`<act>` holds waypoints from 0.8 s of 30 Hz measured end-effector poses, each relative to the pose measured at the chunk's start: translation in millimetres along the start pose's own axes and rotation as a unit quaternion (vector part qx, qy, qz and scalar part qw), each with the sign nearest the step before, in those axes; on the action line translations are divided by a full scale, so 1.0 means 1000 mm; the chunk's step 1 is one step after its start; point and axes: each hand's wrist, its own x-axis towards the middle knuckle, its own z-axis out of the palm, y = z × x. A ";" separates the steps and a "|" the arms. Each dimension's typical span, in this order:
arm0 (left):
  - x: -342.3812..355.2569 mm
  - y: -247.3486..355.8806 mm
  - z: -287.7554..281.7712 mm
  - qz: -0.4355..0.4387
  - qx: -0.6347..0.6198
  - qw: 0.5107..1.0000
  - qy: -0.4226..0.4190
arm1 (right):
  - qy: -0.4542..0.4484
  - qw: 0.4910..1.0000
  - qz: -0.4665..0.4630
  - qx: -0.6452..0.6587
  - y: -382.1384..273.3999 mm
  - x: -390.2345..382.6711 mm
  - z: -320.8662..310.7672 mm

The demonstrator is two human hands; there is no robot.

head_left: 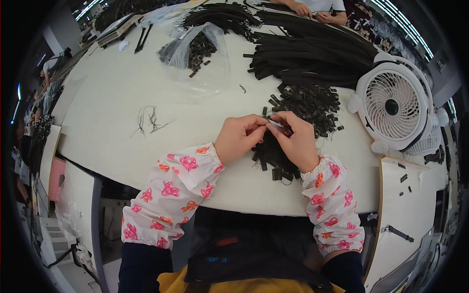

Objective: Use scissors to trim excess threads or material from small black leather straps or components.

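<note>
My left hand (240, 137) and my right hand (297, 141) meet above the table, thumbs and forefingers pinched together. Between the left fingertips is a small black fabric tab (266, 118), partly covered by them. A thin pale sliver shows at my right fingertips; its kind cannot be made out. Under and beside the right hand lies a heap of small black tabs (273, 157) with loose thread ends. A larger heap of similar tabs (312, 105) spreads just beyond that hand. Floral sleeve covers wrap both my forearms.
Long black strips (312, 53) lie bundled at the far right. A white fan (391, 105) stands on the right. Farther back sits a clear plastic bag (221, 51) of dark pieces. Loose threads (152, 121) lie left on the white table (107, 107). Across it are another person's hands (301, 9).
</note>
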 end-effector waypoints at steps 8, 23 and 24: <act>0.012 -0.002 -0.029 0.018 -0.003 0.999 0.048 | 0.020 0.998 -0.025 0.050 -0.001 -0.006 0.002; 0.014 -0.020 -0.025 0.210 0.315 0.924 -0.052 | -0.044 0.996 -0.082 -0.015 -0.001 -0.005 0.010; 0.017 -0.021 -0.022 0.246 0.332 0.909 -0.054 | -0.048 0.993 -0.089 -0.058 -0.001 -0.007 0.008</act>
